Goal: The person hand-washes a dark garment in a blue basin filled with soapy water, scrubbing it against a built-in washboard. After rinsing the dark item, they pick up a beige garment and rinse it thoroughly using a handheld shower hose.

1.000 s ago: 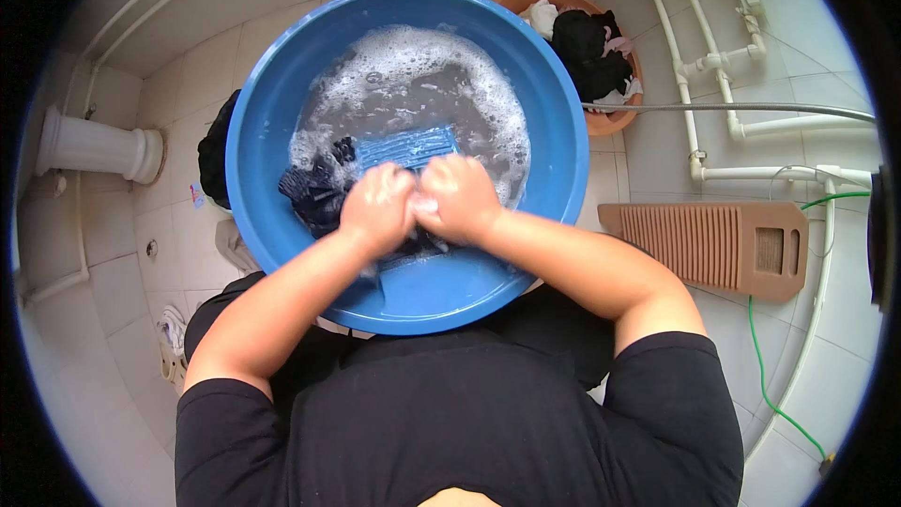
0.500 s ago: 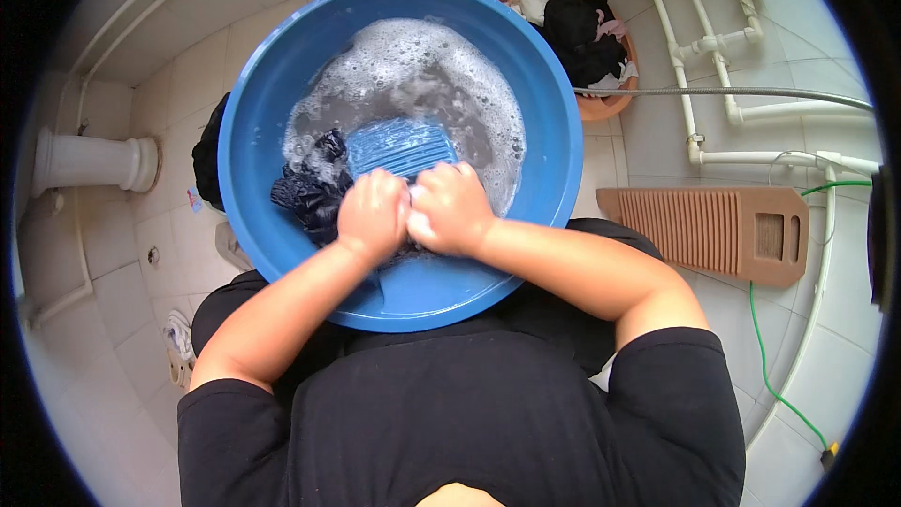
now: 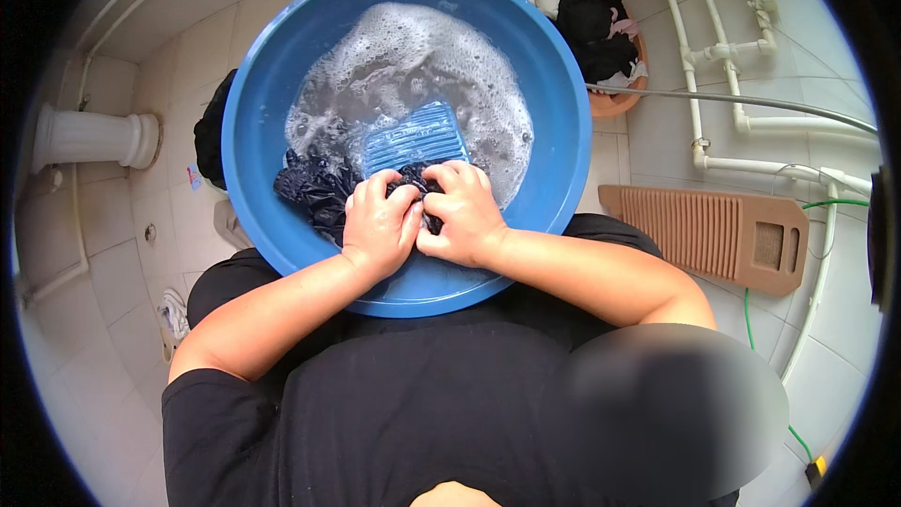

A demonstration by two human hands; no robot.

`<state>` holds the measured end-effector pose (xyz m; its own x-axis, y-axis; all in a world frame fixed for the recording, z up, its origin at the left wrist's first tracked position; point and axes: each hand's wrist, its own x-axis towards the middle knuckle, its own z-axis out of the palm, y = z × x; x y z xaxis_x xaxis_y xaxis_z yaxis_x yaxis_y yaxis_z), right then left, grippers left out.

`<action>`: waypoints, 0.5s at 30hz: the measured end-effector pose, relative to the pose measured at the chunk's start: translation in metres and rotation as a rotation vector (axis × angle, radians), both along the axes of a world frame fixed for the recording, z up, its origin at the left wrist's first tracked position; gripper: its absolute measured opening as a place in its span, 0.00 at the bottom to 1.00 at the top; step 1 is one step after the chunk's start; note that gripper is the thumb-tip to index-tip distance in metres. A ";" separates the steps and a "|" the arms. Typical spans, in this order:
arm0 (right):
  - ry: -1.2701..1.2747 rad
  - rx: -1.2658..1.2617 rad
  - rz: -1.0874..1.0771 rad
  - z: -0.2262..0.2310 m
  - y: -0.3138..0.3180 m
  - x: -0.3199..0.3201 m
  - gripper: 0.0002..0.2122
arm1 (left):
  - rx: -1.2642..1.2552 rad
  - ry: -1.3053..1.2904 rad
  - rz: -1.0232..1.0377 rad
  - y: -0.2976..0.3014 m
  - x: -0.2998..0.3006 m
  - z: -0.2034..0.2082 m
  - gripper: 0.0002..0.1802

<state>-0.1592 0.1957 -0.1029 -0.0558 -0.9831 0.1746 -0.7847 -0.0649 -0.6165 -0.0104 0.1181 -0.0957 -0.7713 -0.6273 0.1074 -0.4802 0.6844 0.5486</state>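
Black cloth [image 3: 317, 192] bunches between both hands [image 3: 379, 225], their fingers less clenched than before.

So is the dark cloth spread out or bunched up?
Bunched up: the dark cloth lies in crumpled folds inside the blue tub.

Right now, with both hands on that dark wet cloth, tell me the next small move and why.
Probably push the dark cloth forward over the blue washboard: the left hand and right hand hold bunched folds at the board's nearer part, while the ridges beyond are uncovered.
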 end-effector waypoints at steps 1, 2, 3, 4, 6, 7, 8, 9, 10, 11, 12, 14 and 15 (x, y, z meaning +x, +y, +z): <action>0.048 -0.054 -0.012 -0.003 -0.006 0.002 0.11 | 0.002 0.022 -0.001 -0.004 -0.002 -0.010 0.09; 0.067 -0.071 0.006 -0.004 -0.014 0.002 0.11 | 0.046 0.059 -0.017 -0.011 -0.003 -0.017 0.09; 0.099 -0.027 0.059 -0.004 -0.021 -0.002 0.10 | 0.022 0.069 -0.046 -0.019 -0.005 -0.024 0.09; 0.129 0.016 0.109 -0.004 -0.028 -0.007 0.09 | -0.002 0.077 -0.078 -0.028 -0.007 -0.032 0.10; 0.057 -0.072 0.131 -0.019 -0.038 -0.010 0.10 | 0.005 0.079 -0.080 -0.037 -0.011 -0.042 0.09; 0.031 -0.066 0.151 -0.020 -0.043 -0.012 0.10 | 0.002 0.124 -0.102 -0.041 -0.013 -0.043 0.09; 0.005 -0.061 0.170 -0.022 -0.046 -0.013 0.10 | -0.001 0.170 -0.124 -0.045 -0.015 -0.045 0.08; 0.029 -0.020 0.164 -0.027 -0.049 -0.014 0.11 | 0.014 0.146 -0.133 -0.048 -0.015 -0.048 0.08; 0.003 0.014 0.167 -0.029 -0.052 -0.015 0.11 | 0.026 0.128 -0.141 -0.052 -0.016 -0.049 0.08; -0.022 0.049 0.171 -0.030 -0.056 -0.015 0.12 | 0.037 0.110 -0.149 -0.055 -0.016 -0.050 0.08; -0.048 0.083 0.173 -0.030 -0.058 -0.016 0.12 | 0.045 0.107 -0.148 -0.055 -0.015 -0.051 0.08; -0.062 0.143 0.219 -0.028 -0.064 -0.021 0.12 | 0.048 0.111 -0.144 -0.059 -0.017 -0.049 0.08; -0.077 0.146 0.228 -0.030 -0.064 -0.022 0.12 | 0.057 0.117 -0.141 -0.059 -0.017 -0.050 0.08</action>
<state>-0.1811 0.1317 -0.1332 0.1619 -0.9862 0.0338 -0.7105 -0.1403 -0.6896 -0.0278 0.0595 -0.1453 -0.8365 -0.5213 0.1688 -0.3124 0.7068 0.6347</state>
